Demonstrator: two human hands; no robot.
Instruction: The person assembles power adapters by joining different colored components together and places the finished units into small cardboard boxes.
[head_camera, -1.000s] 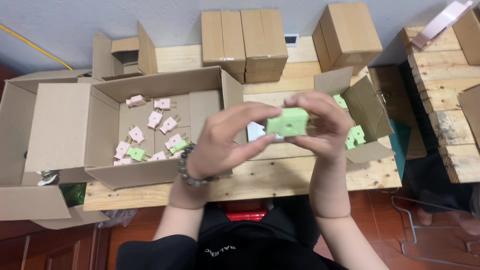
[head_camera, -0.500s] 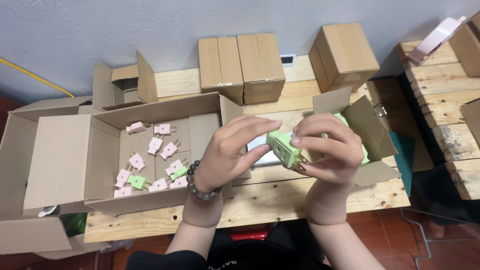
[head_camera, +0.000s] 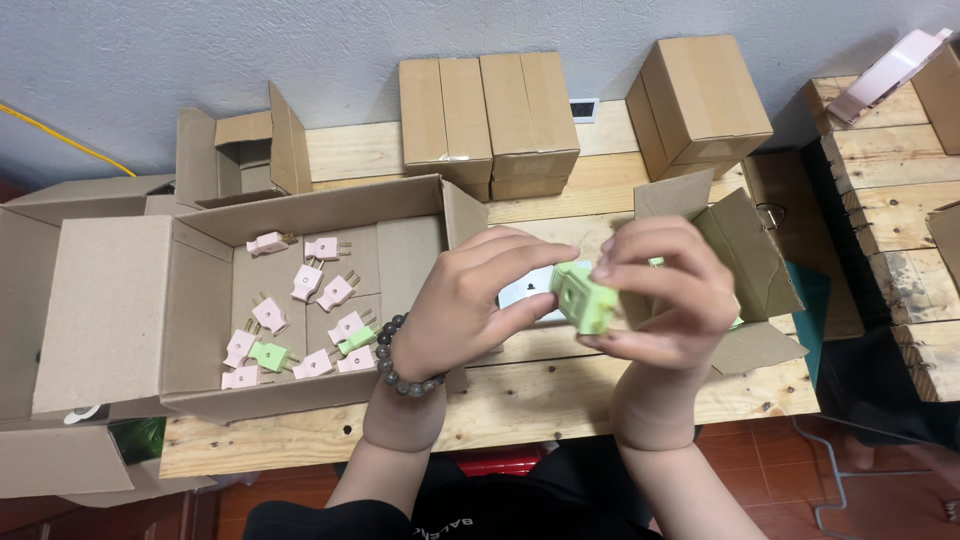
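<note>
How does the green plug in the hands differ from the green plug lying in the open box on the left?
The held green plug is pinched between the left hand and right hand above the wooden table; the boxed green plug lies flat on the floor of the open cardboard box among pink plugs. The held one shows a blocky end face; the boxed one shows its side with prongs. Both are pale green.
</note>
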